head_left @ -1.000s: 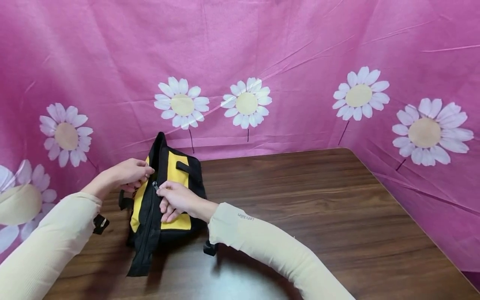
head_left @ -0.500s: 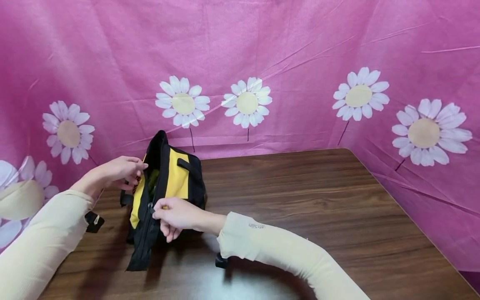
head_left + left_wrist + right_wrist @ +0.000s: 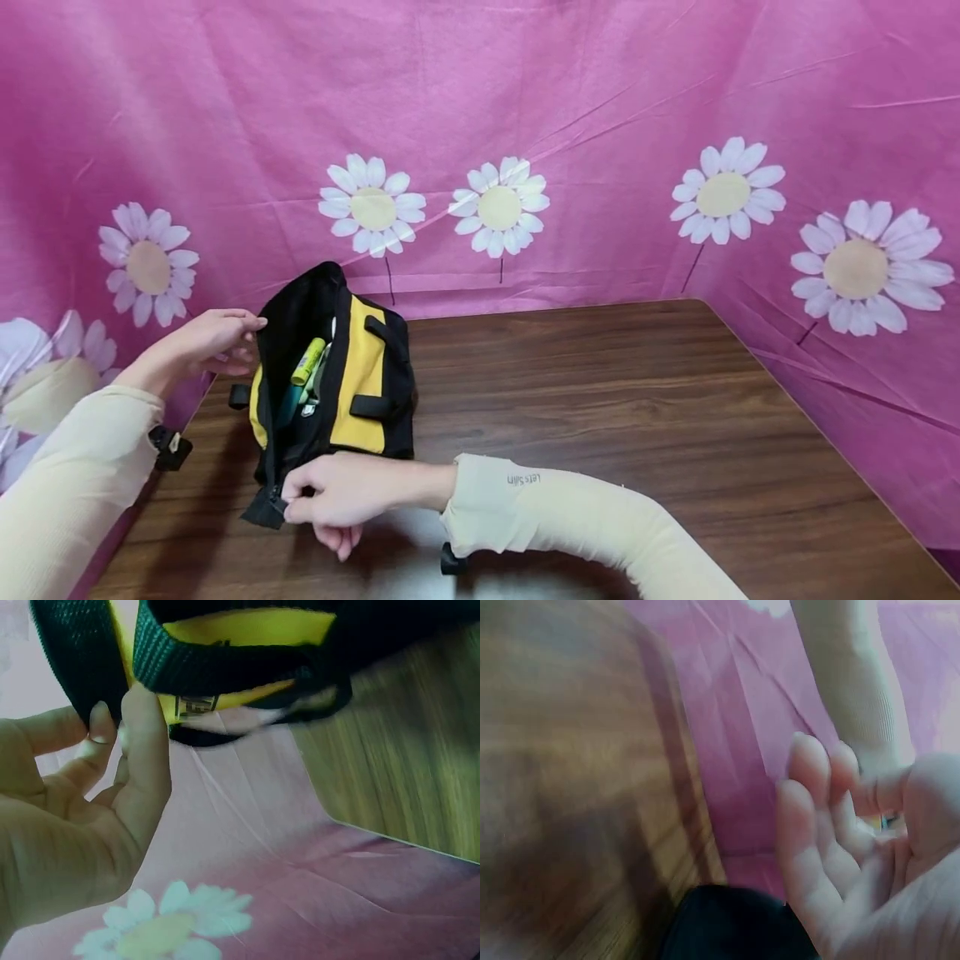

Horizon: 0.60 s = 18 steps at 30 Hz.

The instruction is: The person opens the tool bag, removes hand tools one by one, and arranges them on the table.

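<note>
A black and yellow tool bag (image 3: 360, 367) stands on the left of the table, its top gaping. My left hand (image 3: 210, 340) pinches the bag's left rim; in the left wrist view its thumb and fingers are on the black edge (image 3: 79, 664). At the near end of the opening, my right hand (image 3: 348, 493) pinches the zipper pull (image 3: 276, 493), mostly covered by the fingers. Inside the bag lies a yellow-green tube (image 3: 308, 361), with other small items partly hidden around it. The right wrist view shows curled fingers (image 3: 802, 802), but not the pull.
The brown wooden table (image 3: 600, 417) extends to the right of the bag. A pink cloth with daisies (image 3: 585, 100) hangs behind and at the sides. Black straps loop on the bag's right side (image 3: 375, 407). A black strap mount (image 3: 453, 560) hangs below the right sleeve.
My right hand has drawn the zipper pull along the bag toward me. My left hand has moved left with the rim, and the opening has widened, uncovering the contents.
</note>
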### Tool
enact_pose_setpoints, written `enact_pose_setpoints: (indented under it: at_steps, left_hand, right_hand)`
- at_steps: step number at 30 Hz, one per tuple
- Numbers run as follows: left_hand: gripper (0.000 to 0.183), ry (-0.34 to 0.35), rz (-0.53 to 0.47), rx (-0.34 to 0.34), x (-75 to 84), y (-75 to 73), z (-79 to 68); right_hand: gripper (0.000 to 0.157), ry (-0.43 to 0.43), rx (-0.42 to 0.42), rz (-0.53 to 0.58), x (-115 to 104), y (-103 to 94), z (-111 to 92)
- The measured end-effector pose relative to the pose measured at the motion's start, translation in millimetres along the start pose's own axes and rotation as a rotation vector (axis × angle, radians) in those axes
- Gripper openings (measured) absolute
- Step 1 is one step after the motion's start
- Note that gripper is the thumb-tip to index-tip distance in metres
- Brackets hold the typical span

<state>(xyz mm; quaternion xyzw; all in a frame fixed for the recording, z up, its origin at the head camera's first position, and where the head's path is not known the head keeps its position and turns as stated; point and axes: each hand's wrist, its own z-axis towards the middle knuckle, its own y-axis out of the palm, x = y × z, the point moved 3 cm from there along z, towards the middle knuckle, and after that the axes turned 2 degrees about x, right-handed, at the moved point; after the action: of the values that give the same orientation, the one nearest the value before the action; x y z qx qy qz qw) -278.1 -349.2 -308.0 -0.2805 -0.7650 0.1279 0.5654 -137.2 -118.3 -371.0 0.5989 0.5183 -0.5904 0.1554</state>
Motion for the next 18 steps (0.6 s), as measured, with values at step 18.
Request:
enact_pose_setpoints:
  at_steps: [18]
  left_hand:
    - [0.054, 0.106, 0.003, 0.104, -0.5, 2.3, -7.3]
  right_hand:
    - [0.015, -0.115, 0.057, 0.012, -16, -51.1, 11]
